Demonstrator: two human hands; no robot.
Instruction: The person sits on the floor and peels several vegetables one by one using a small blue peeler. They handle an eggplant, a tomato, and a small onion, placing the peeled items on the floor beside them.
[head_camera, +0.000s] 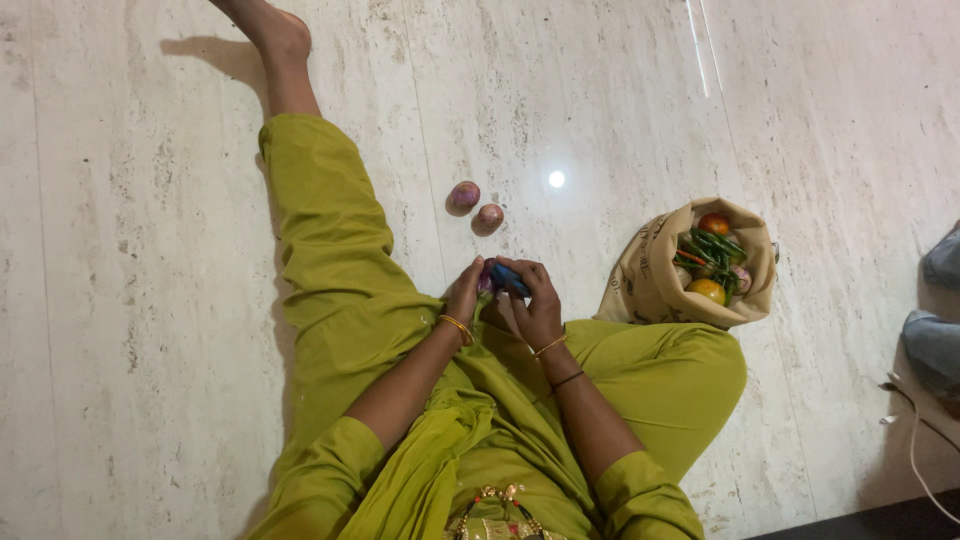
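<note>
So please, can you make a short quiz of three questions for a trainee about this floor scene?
1. True or false: both hands, left hand and right hand, meet on one small purple and blue thing.
2. How many onions lie loose on the floor?
3. The open bag of vegetables is at the person's: A) right B) left C) behind.

Key: 1 true; 2 two; 3 A.

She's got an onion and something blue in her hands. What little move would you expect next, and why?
Probably a short cut or peel into the purple onion: the left hand steadies it while the right hand presses a blue-handled tool against it. Its blade is hidden, so this is a guess.
</note>
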